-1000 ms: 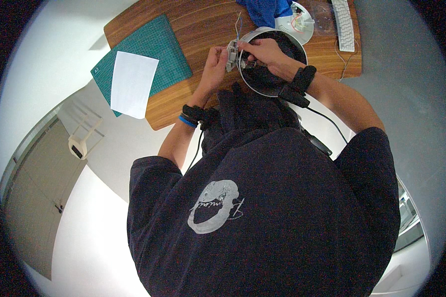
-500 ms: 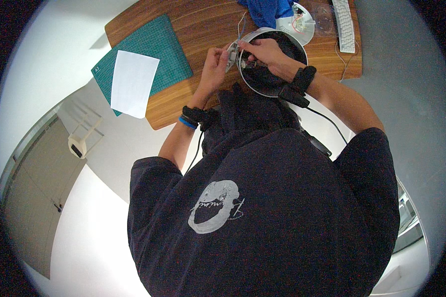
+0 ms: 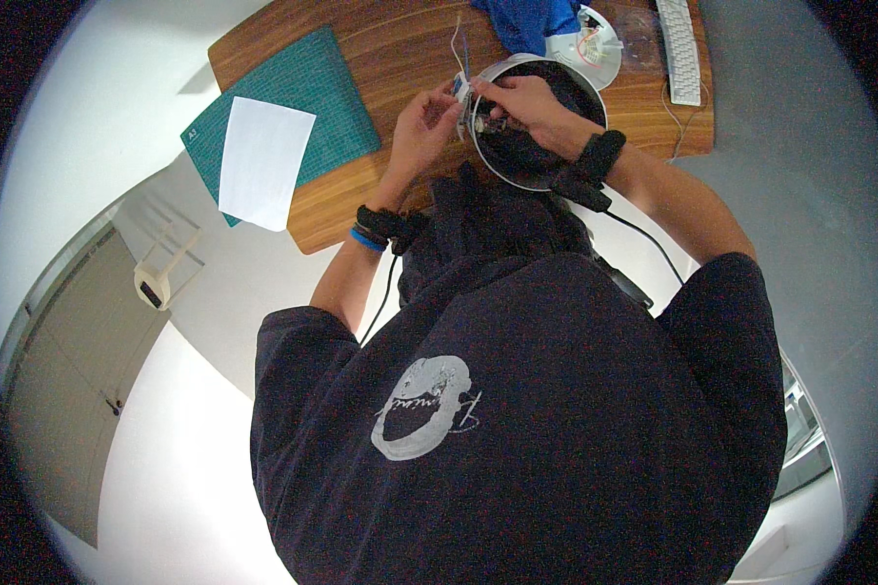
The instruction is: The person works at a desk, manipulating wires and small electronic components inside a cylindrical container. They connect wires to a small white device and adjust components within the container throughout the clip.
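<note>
A round vessel with a pale rim and dark inside (image 3: 546, 161) stands at the near edge of the wooden table. At its left rim is a small pale part with a bit of blue (image 3: 460, 88), and thin white and blue wires (image 3: 458, 47) stick up from it. My left hand (image 3: 424, 129) has its fingertips closed on this part from the left. My right hand (image 3: 529, 101) reaches over the vessel, thumb and finger pinched at the same part beside the rim. Below the right fingers, small metallic pieces (image 3: 491, 124) show inside the vessel. The fingers hide much of the part.
A green cutting mat (image 3: 346, 122) lies at the left of the table (image 3: 400, 49), with a white paper sheet (image 3: 266, 161) on it overhanging the edge. Beyond the vessel are a blue cloth (image 3: 527, 21) and a white round housing with wires (image 3: 600, 58). A white keyboard (image 3: 679, 54) lies far right.
The small part has turned from facing up to nearly edge-on, and its wires have swung left. My left hand has shifted slightly right; my right hand is nearly still.
</note>
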Motion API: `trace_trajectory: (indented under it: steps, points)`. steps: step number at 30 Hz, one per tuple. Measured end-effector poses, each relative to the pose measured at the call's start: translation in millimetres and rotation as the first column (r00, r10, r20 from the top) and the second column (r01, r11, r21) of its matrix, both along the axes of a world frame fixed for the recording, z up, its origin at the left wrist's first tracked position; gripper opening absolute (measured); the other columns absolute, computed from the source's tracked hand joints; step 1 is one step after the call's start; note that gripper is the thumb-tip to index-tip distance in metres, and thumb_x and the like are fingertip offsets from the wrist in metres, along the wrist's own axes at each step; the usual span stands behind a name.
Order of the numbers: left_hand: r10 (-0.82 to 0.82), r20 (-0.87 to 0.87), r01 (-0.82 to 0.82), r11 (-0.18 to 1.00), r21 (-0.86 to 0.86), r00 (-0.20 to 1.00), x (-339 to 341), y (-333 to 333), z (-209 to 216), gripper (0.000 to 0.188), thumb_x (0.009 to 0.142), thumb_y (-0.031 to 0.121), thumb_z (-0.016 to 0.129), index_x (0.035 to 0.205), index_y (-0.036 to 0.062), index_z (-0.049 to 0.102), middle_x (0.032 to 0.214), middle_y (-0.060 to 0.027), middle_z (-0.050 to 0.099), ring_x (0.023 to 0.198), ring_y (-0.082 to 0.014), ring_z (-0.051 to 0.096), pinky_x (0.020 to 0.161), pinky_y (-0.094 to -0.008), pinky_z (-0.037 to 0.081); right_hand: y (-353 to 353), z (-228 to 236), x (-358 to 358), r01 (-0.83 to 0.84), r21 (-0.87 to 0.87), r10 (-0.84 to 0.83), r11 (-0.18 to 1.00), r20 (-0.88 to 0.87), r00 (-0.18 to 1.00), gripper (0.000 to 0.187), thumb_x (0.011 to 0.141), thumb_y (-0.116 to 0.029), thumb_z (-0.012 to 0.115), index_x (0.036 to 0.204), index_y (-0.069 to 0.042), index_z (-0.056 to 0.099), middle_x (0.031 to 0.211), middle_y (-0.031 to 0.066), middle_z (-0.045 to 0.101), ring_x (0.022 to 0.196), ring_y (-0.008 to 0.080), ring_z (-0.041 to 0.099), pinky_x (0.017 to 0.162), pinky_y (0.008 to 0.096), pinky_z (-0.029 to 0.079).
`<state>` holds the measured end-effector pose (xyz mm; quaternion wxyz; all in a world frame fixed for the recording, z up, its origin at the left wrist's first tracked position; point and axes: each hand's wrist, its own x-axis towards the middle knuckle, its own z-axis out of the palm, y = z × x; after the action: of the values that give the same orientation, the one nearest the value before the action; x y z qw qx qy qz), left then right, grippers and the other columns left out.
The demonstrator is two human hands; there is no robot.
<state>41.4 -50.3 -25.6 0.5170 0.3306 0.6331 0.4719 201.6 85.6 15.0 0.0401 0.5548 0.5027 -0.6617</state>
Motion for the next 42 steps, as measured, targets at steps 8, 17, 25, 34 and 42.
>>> trace_trajectory:
  steps: [8, 17, 25, 34, 42]
  points:
    - [-0.040, -0.265, 0.045, 0.999, 0.013, 0.963, -3.0, 4.7, 3.2, 0.035, 0.097, 0.022, 0.071, 0.128, 0.0061, 0.070, 0.111, -0.0147, 0.077, 0.095, -0.0207, 0.074, 0.084, -0.0339, 0.058, -1.3, 16.5, 2.3, 0.154, -0.271, -0.202, 0.950, -0.160, 0.966, 0.041, 0.102, -0.043, 0.063, 0.117, -0.006, 0.071, 0.108, 0.0010, 0.073, 0.083, 0.0065, 0.063, 0.058, 0.0186, 0.040]
    - [-0.161, -0.340, 0.143, 0.987, -0.079, 0.927, -0.7, 15.7, 27.6, 0.042, 0.094, 0.032, 0.073, 0.129, 0.0076, 0.071, 0.107, -0.0164, 0.078, 0.097, -0.0239, 0.076, 0.084, -0.0360, 0.058, 26.8, -13.4, 22.8, -0.241, -0.016, 0.231, 0.970, -0.222, 0.947, 0.031, 0.104, -0.030, 0.054, 0.117, -0.010, 0.074, 0.107, 0.0033, 0.076, 0.077, 0.0113, 0.068, 0.057, 0.0254, 0.048]
    - [-0.196, -0.446, 0.155, 0.980, -0.128, 0.873, -0.6, 27.1, 28.2, 0.037, 0.095, 0.032, 0.071, 0.123, 0.0077, 0.074, 0.097, -0.0168, 0.078, 0.086, -0.0255, 0.077, 0.077, -0.0373, 0.058, 27.3, -38.6, 12.6, -0.166, -0.054, 0.158, 0.985, -0.123, 0.980, 0.021, 0.095, -0.018, 0.072, 0.110, -0.005, 0.078, 0.093, -0.0032, 0.075, 0.072, 0.0020, 0.060, 0.060, 0.0176, 0.045]
    - [-0.210, -0.398, 0.174, 0.977, -0.124, 0.893, -6.6, 24.2, 24.1, 0.035, 0.097, 0.031, 0.069, 0.125, 0.0108, 0.073, 0.097, -0.0172, 0.078, 0.086, -0.0269, 0.077, 0.077, -0.0377, 0.058, 12.8, -32.9, -2.8, -0.094, 0.141, 0.107, 0.986, -0.088, 0.990, 0.016, 0.086, -0.016, 0.078, 0.092, -0.002, 0.080, 0.078, 0.0028, 0.075, 0.061, 0.0116, 0.065, 0.056, 0.0274, 0.053]
    - [-0.189, -0.436, 0.168, 0.982, -0.087, 0.880, -6.7, 20.7, 17.6, 0.033, 0.099, 0.028, 0.066, 0.126, 0.0102, 0.072, 0.100, -0.0180, 0.077, 0.089, -0.0293, 0.077, 0.077, -0.0392, 0.058, 14.4, -24.6, -6.0, -0.270, 0.310, 0.286, 0.912, -0.009, 0.958, 0.023, 0.088, -0.028, 0.076, 0.096, -0.007, 0.080, 0.075, 0.0048, 0.075, 0.062, 0.0140, 0.070, 0.057, 0.0317, 0.055]
